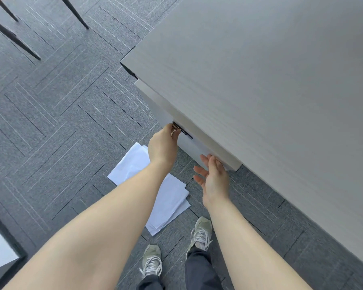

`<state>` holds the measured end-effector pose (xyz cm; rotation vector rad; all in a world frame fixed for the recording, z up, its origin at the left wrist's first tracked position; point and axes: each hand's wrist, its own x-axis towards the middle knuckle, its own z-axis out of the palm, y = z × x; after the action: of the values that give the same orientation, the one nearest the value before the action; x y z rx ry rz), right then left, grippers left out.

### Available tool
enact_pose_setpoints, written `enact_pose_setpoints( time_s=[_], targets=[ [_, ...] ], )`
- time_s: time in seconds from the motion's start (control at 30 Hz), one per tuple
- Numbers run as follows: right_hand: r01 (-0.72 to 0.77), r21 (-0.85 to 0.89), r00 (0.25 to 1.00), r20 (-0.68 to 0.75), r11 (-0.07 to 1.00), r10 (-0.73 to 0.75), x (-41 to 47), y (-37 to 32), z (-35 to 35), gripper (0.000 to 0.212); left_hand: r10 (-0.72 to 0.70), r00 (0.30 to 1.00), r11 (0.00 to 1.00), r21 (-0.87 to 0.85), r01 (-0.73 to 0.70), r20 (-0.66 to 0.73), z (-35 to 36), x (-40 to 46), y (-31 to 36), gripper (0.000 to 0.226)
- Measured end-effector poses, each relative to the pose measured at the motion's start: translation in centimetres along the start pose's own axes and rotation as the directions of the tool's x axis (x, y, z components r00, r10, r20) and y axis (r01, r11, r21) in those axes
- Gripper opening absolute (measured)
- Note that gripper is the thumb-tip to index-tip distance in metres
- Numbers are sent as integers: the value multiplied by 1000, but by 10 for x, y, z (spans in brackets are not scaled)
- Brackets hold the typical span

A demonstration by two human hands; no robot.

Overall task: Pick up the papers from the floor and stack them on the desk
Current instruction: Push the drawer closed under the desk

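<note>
Nothing is stacked yet; the papers lie on the floor at 6 o'clock of the desk; left hand pinches a drawer handle; right hand is spread, grasping nothing; everything remains to do.

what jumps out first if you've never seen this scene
Two bare arms reach from the bottom edge: the left hand pinches a small dark handle under the desk edge, the right hand is open against the pale panel beside it. White papers lie scattered on the grey carpet beneath the arms, just ahead of two sneakers.
</note>
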<state>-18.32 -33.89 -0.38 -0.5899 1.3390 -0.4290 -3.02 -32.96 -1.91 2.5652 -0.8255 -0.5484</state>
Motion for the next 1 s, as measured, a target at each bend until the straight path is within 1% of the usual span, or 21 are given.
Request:
enact_pose_setpoints(
  time_s=[0.13,0.2,0.27,0.33,0.37,0.43,0.5,0.53,0.57,0.63,0.7,0.73,0.8,0.87,0.93,1.0],
  targets=[
    [15,-40,1000,5,999,-14,2,2,-3,17,147,989,964,222,-149,25,1,5,-5,33],
    [15,-52,1000,1,999,-15,3,3,-4,19,183,982,944,270,-191,54,-1,9,-5,35],
    [14,-56,1000,-11,998,-14,4,4,-5,24,190,980,938,281,-201,67,-4,9,-5,36],
    [16,-60,1000,-21,998,-17,4,4,-4,29,160,984,957,229,-175,83,-5,8,-5,38],
    [15,-57,1000,-24,998,-16,4,4,-4,31,126,988,977,161,-140,95,-5,8,-5,39],
    [14,-47,1000,-25,999,-15,3,4,-4,33,50,988,998,-51,-43,147,-5,10,-7,37],
    [11,-23,1000,-23,1000,-12,3,4,-4,32,-29,969,962,-258,94,244,-6,12,-8,34],
    [4,-11,1000,-20,1000,-4,2,4,-3,33,-54,956,936,-318,149,290,-6,12,-8,32],
    [-8,1,1000,-15,1000,8,1,3,-3,36,-58,944,924,-341,174,324,-6,12,-9,30],
    [-24,26,1000,-6,999,24,0,3,-2,38,-47,927,922,-342,184,372,-10,13,-9,32],
    [-28,31,1000,0,999,28,-4,2,3,34,-71,910,911,-345,226,407,-14,11,-17,46],
    [-24,19,1000,-1,1000,24,-7,3,8,32,-86,908,900,-359,248,410,-18,8,-24,49],
    [-16,-14,1000,-24,1000,16,-15,6,19,31,-84,910,902,-356,242,405,-30,-4,-44,42],
    [-10,-53,997,-71,999,6,-26,17,31,36,-58,891,918,-327,225,450,-42,-20,-76,34],
    [-32,-96,994,-105,995,22,-35,34,42,36,-71,840,927,-275,255,538,-49,-37,-119,31],
    [-75,-131,988,-141,989,56,-42,70,61,28,-102,784,948,-180,264,612,-51,-44,-181,29]
  ],
)
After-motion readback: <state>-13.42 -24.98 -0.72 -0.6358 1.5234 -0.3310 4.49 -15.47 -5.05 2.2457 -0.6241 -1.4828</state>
